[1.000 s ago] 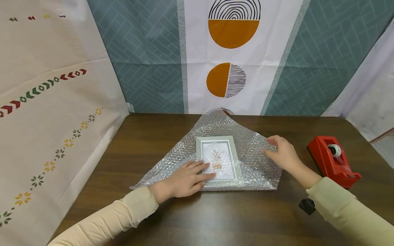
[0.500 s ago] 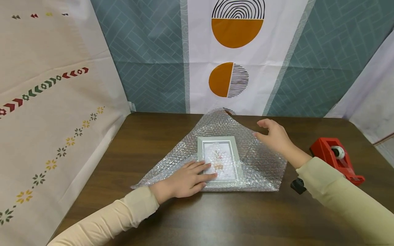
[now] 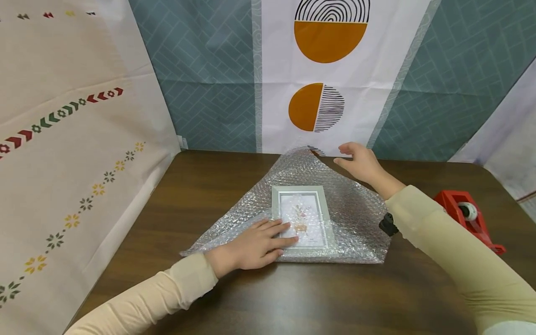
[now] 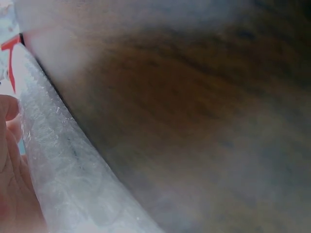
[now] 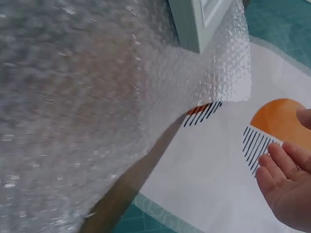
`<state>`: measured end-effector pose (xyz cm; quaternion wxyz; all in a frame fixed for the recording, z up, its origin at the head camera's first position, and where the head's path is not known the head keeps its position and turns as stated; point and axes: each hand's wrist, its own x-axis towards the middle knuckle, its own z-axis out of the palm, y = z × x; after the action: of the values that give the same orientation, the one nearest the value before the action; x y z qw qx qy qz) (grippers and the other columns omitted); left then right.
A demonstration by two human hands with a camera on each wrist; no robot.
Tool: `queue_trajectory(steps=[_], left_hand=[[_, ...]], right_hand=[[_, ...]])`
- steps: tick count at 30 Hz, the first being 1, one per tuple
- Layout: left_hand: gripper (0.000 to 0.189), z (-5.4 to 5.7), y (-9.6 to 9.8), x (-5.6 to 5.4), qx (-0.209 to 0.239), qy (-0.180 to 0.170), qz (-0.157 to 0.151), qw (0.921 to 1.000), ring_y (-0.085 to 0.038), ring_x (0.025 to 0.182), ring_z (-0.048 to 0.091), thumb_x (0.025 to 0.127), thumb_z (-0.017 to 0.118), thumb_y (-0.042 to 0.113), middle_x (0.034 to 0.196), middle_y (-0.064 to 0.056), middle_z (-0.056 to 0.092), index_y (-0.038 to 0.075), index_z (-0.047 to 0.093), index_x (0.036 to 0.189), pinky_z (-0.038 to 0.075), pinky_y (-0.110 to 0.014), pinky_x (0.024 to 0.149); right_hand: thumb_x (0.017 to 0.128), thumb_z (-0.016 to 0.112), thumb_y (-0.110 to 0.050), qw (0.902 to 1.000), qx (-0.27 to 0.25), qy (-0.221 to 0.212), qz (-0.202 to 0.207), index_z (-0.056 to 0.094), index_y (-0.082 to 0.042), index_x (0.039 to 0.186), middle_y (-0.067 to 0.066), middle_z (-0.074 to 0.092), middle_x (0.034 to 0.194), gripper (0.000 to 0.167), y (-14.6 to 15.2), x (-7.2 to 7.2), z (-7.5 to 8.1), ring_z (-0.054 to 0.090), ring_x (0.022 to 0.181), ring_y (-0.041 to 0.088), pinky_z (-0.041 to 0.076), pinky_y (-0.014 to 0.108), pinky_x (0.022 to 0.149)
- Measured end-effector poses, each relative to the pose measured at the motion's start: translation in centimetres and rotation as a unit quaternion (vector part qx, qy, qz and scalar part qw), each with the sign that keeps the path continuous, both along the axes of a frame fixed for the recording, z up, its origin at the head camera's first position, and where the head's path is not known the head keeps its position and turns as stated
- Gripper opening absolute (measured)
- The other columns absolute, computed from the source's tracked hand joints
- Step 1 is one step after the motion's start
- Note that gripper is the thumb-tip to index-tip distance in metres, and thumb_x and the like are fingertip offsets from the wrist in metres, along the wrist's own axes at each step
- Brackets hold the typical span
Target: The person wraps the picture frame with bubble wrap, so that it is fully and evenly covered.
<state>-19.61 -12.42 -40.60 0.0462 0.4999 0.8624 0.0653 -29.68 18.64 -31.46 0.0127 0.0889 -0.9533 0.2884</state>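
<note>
Apparently mid-wrap: frame (image 3: 300,202) partly under bubble wrap (image 3: 345,200).
Your left hand (image 3: 261,244) lies flat; your right hand (image 3: 361,164), fingers apart, holds nothing; far corner (image 3: 298,159) probably wants pinching next.

Left hand (image 3: 259,244) spread at picture frame's (image 3: 301,199) 8 o'clock, fingers on bubble wrap (image 3: 356,211) folded over its lower part. Right hand (image 3: 361,163) at 1-2 o'clock, near wrap's edge, fingers slightly bent. Red tape dispenser (image 3: 454,200) on bench (image 3: 251,302), 3 o'clock.
</note>
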Motion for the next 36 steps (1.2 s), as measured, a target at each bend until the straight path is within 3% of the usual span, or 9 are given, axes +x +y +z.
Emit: queue_trajectory(steps=[8,17,24,27,30,33,34,36], left_hand=[[0.045,0.0,0.0,0.1,-0.001,0.008,-0.001,1.0000,-0.027,0.143,0.026,0.102,0.036,0.034,0.155,-0.007,0.031,0.029,0.038,0.146,0.022,-0.048,0.116],[0.044,-0.3,0.0,0.5,0.008,0.010,-0.003,0.9999,-0.028,0.142,0.028,0.102,0.036,0.034,0.153,-0.008,0.033,0.029,0.039,0.146,0.025,-0.050,0.115],[0.044,-0.1,-0.1,0.3,0.006,0.020,-0.004,0.9998,-0.028,0.142,0.028,0.102,0.036,0.034,0.153,-0.008,0.033,0.029,0.039,0.146,0.024,-0.050,0.115],[0.044,-0.2,-0.1,0.3,0.004,0.020,-0.002,0.9998,-0.027,0.143,0.027,0.102,0.036,0.034,0.154,-0.007,0.033,0.030,0.039,0.146,0.024,-0.049,0.115],[0.044,-0.2,-0.1,0.2,0.005,0.021,-0.002,0.9998,-0.027,0.143,0.027,0.102,0.036,0.034,0.154,-0.007,0.033,0.030,0.039,0.146,0.024,-0.049,0.115],[0.044,-0.1,-0.1,0.2,0.007,0.021,-0.003,0.9998,-0.027,0.143,0.027,0.102,0.037,0.034,0.154,-0.007,0.033,0.030,0.039,0.146,0.024,-0.049,0.115],[0.044,-0.1,-0.1,0.2,0.005,0.020,-0.003,0.9998,-0.027,0.143,0.027,0.102,0.037,0.034,0.154,-0.007,0.032,0.030,0.039,0.146,0.023,-0.049,0.115],[0.045,-0.1,-0.1,0.1,0.003,0.019,-0.003,0.9998,-0.027,0.143,0.027,0.102,0.037,0.034,0.154,-0.006,0.032,0.030,0.039,0.146,0.023,-0.049,0.116]], right_hand=[[0.095,0.054,-0.017,0.9991,-0.001,-0.036,0.022,0.043,0.011,0.133,0.031,0.047,0.135,0.048,-1.0,-3.4,-1.4,0.043,0.127,0.044,0.038,0.054,0.104],[0.095,0.052,-0.014,0.9961,-0.014,-0.082,0.030,0.038,0.012,0.137,0.031,0.045,0.136,0.051,-1.7,-6.0,-3.9,0.043,0.127,0.043,0.040,0.053,0.102],[0.097,0.048,-0.011,0.9924,-0.009,-0.118,0.033,0.030,0.016,0.139,0.035,0.038,0.139,0.053,-2.2,-7.2,-4.9,0.038,0.130,0.046,0.037,0.054,0.105],[0.098,0.047,-0.012,0.9882,-0.027,-0.141,0.055,0.027,0.013,0.142,0.031,0.035,0.145,0.055,-1.5,-8.8,-6.4,0.034,0.135,0.042,0.035,0.051,0.108],[0.097,0.051,-0.023,0.9891,-0.031,-0.119,0.080,0.031,0.010,0.143,0.028,0.039,0.143,0.060,0.8,-12.9,-11.0,0.040,0.131,0.038,0.043,0.044,0.101],[0.097,0.051,-0.026,0.9886,-0.020,-0.129,0.074,0.026,0.008,0.145,0.027,0.036,0.145,0.064,1.4,-14.3,-12.6,0.038,0.132,0.038,0.042,0.043,0.103],[0.097,0.051,-0.026,0.9888,-0.018,-0.131,0.070,0.025,0.008,0.146,0.028,0.036,0.145,0.065,1.2,-14.2,-12.6,0.037,0.132,0.039,0.042,0.043,0.103],[0.099,0.045,-0.016,0.9857,-0.013,-0.156,0.062,0.020,0.011,0.146,0.030,0.030,0.148,0.060,-0.3,-11.8,-9.9,0.031,0.136,0.042,0.034,0.048,0.109]])
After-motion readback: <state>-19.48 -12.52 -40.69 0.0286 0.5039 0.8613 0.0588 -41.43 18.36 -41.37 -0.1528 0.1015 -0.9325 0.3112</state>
